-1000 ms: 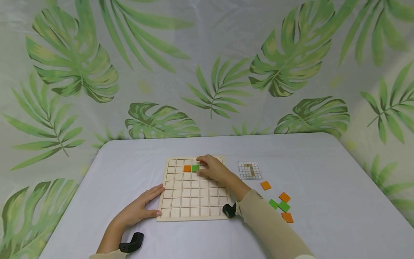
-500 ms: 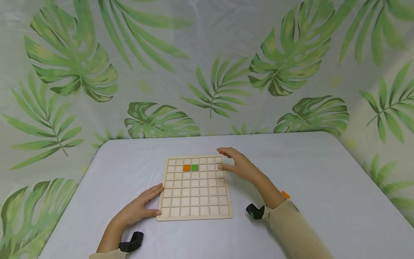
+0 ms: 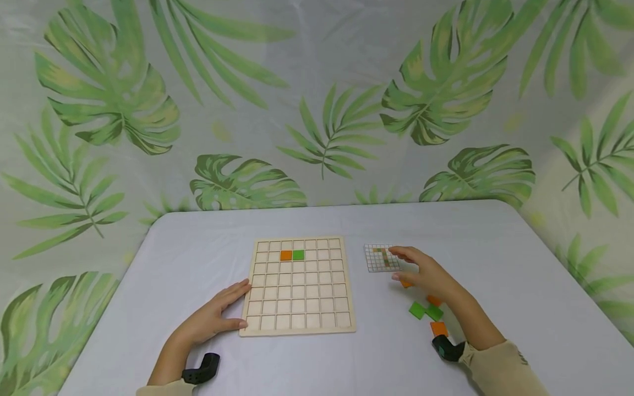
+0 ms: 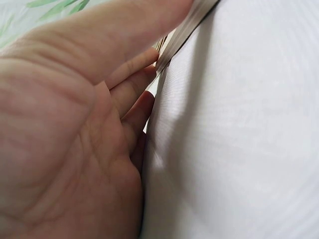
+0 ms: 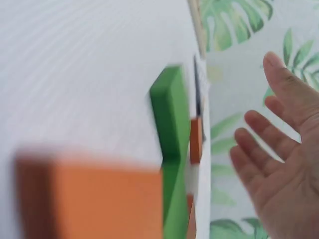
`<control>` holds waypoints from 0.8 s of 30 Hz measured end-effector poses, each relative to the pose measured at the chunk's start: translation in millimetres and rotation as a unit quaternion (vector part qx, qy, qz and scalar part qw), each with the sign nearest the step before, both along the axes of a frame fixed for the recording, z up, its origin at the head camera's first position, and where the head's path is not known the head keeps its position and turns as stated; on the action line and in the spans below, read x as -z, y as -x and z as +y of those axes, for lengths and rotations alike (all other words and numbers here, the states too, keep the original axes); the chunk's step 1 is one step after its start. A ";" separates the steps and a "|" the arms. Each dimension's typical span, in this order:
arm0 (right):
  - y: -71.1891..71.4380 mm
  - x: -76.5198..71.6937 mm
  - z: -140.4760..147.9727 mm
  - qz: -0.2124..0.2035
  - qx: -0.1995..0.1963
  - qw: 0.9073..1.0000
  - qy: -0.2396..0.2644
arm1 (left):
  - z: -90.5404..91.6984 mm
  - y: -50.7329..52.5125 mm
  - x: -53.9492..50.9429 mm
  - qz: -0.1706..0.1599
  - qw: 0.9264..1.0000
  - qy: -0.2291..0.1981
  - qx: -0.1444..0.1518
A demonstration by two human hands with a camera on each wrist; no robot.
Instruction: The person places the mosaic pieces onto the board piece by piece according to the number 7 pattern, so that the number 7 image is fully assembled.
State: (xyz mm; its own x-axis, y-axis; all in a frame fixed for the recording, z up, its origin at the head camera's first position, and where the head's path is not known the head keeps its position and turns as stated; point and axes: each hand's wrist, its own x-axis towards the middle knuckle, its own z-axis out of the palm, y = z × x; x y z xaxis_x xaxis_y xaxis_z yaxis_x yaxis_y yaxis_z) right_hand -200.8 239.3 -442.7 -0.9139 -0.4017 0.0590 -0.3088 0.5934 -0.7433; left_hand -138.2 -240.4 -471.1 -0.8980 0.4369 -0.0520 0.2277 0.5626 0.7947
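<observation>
A wooden grid board [image 3: 298,286] lies on the table with an orange tile [image 3: 286,255] and a green tile [image 3: 298,254] side by side in its second row. My left hand [image 3: 213,319] rests against the board's left edge, fingertips and thumb touching the frame; the left wrist view shows the palm [image 4: 75,134] close up. Over the loose tiles at the right hovers my right hand [image 3: 428,275], fingers spread and holding nothing. Beneath and beside it lie green tiles [image 3: 417,311] and orange tiles [image 3: 438,329]. In the right wrist view a green tile [image 5: 169,109] stands out near the lens.
A small pattern card [image 3: 380,258] with a printed coloured grid lies right of the board, partly behind the right fingertips. Black wrist cameras sit on both wrists. A leaf-print cloth [image 3: 327,110] hangs behind the white table [image 3: 198,236].
My right hand has left the green tile on the board and moved right, past the card, to above the loose tiles. The left hand stays put.
</observation>
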 end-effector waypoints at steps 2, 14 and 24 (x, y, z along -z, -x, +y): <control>-3.8 4.3 9.5 -0.013 0.008 1.000 -0.011 | -0.2 0.1 -0.3 -0.001 1.000 -0.002 0.000; -14.0 19.8 33.2 0.001 0.007 0.999 -0.050 | 0.7 0.3 -0.9 -0.004 1.000 0.001 0.001; -11.2 21.7 30.8 0.002 0.018 0.999 -0.042 | 0.2 0.0 -1.7 -0.007 1.000 0.000 -0.003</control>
